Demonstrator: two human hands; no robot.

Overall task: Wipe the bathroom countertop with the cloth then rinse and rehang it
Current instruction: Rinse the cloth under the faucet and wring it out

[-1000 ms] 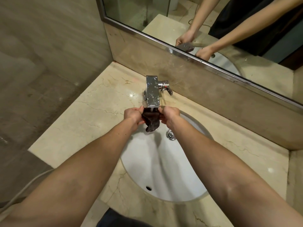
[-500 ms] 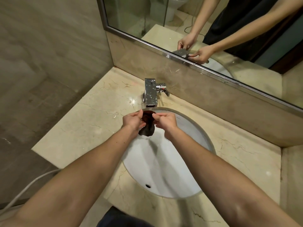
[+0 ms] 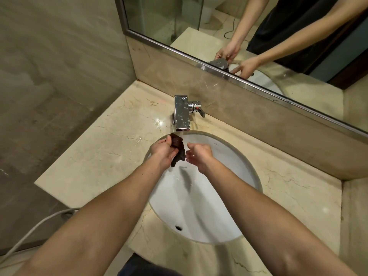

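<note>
your left hand point(image 3: 163, 150) is clamped around the dark cloth point(image 3: 177, 149), bunched up and hanging from your fist over the far-left edge of the white sink point(image 3: 235, 176), just below the spout of the chrome faucet point(image 3: 181, 113). your right hand point(image 3: 199, 154) sits just beside the cloth with its fingers point(image 3: 194, 146) spread apart and loose, holding nothing; whether the fingertips brush the fabric is hard to tell. both forearms reach in over the beige marble countertop point(image 3: 103, 156), and the mirror point(image 3: 258, 36) above reflects your hands.
</note>
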